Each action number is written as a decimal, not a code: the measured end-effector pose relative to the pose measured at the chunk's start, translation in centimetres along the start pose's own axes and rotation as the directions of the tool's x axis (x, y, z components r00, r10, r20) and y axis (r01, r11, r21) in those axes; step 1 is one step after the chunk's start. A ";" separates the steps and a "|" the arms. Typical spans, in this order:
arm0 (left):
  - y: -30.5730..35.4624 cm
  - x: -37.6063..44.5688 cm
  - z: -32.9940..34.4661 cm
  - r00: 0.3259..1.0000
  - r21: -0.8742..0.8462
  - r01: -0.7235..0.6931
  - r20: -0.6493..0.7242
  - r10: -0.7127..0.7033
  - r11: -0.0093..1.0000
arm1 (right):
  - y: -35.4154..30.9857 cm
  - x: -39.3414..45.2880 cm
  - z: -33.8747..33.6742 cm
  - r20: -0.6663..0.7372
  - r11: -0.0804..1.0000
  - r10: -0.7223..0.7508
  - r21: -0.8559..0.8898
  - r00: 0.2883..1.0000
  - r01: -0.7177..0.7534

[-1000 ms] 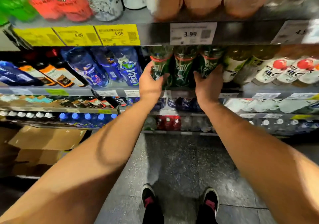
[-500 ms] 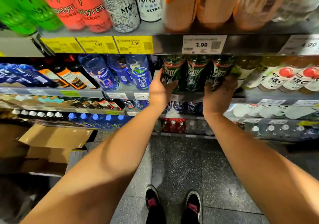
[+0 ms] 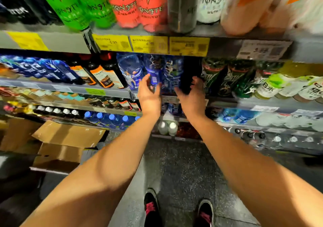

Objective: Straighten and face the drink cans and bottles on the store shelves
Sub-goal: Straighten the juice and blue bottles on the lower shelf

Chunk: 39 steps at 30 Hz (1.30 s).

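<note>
Blue sports-drink bottles (image 3: 153, 73) are what we're facing now, left hand (image 3: 148, 94) and right hand (image 3: 191, 95) open, holding nothing; next grip and square them

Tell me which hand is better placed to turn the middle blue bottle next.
Left. The left hand is open right beside that blue bottle; the right hand sits further right, by the dark gap.

Green cans (image 3: 76, 4) and red cans (image 3: 138, 4) above yellow price tags (image 3: 150, 45); blue bottles (image 3: 153, 71) below.
</note>
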<state>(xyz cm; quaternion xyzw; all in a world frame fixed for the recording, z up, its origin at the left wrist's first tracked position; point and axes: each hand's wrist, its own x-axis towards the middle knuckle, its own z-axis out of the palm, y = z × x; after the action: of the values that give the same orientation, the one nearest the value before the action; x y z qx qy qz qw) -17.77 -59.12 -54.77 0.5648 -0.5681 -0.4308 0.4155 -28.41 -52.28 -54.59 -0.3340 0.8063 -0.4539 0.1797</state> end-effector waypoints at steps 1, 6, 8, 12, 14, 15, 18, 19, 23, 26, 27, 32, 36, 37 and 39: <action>-0.2 0.6 0.1 1.000 -0.006 0.029 0.001 -0.029 1.000 | 0.0 0.7 0.6 0.011 1.000 0.015 0.007 1.000 -0.015; -1.0 2.9 0.9 0.995 0.031 -0.061 0.085 0.058 0.998 | 0.0 3.2 3.3 0.073 1.000 0.024 0.002 0.997 -0.024; -1.5 3.7 1.3 0.989 0.021 -0.124 0.082 0.122 0.992 | 0.1 3.6 3.8 0.033 1.000 -0.003 -0.011 0.999 0.003; -2.0 4.3 1.8 0.990 -0.038 -0.124 0.064 0.126 0.992 | 0.0 3.3 4.3 -0.010 0.999 -0.014 -0.040 1.000 0.014; -1.8 4.1 2.0 0.995 0.007 -0.103 0.015 0.103 0.995 | -0.2 3.0 4.2 -0.059 0.998 -0.007 -0.070 0.998 0.003; -1.7 3.8 2.0 0.994 0.044 -0.107 -0.016 0.108 0.993 | -0.3 2.8 4.0 -0.086 0.996 -0.008 -0.089 0.996 0.000; -2.0 2.9 1.8 0.994 0.024 -0.104 -0.021 0.104 0.994 | -0.2 2.5 2.9 -0.156 0.988 -0.044 -0.155 0.987 0.020; -2.1 2.7 1.8 0.995 0.011 -0.102 -0.001 0.102 0.995 | 0.0 2.3 2.5 -0.168 0.981 -0.067 -0.192 0.984 0.034; -1.7 2.0 1.9 0.992 -0.067 -0.055 0.106 0.062 0.996 | 0.6 1.2 1.4 -0.198 0.966 -0.100 -0.253 0.975 0.048; -0.6 1.4 2.5 0.985 -0.111 -0.079 0.146 0.095 0.991 | 0.6 1.0 1.0 -0.244 0.968 -0.081 -0.251 0.966 0.018; -0.3 1.3 2.5 0.982 -0.086 -0.092 0.156 0.105 0.992 | 0.6 1.0 0.9 -0.241 0.970 -0.075 -0.241 0.968 0.016; -0.5 0.9 0.0 0.986 -0.054 -0.106 0.120 0.112 0.993 | 0.5 0.8 0.8 -0.255 0.979 -0.078 -0.202 0.964 0.026; -1.8 2.2 -3.2 0.954 0.022 -0.118 -0.273 0.120 0.993 | 0.2 0.6 1.0 -0.263 0.977 -0.078 -0.212 0.962 0.022; -2.2 2.8 -3.6 0.954 0.011 -0.071 -0.292 0.071 0.997 | 0.3 0.6 0.9 -0.266 0.977 -0.080 -0.210 0.961 0.023; -2.5 3.8 -4.0 0.970 -0.008 0.013 -0.241 -0.015 1.000 | 0.3 0.6 1.0 -0.271 0.980 -0.083 -0.199 0.959 0.028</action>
<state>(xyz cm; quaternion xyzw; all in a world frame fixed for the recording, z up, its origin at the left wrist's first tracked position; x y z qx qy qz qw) -13.31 -63.00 -56.09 0.6155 -0.5081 -0.3638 0.4803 -28.37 -53.16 -55.39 -0.3053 0.8542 -0.4205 0.0185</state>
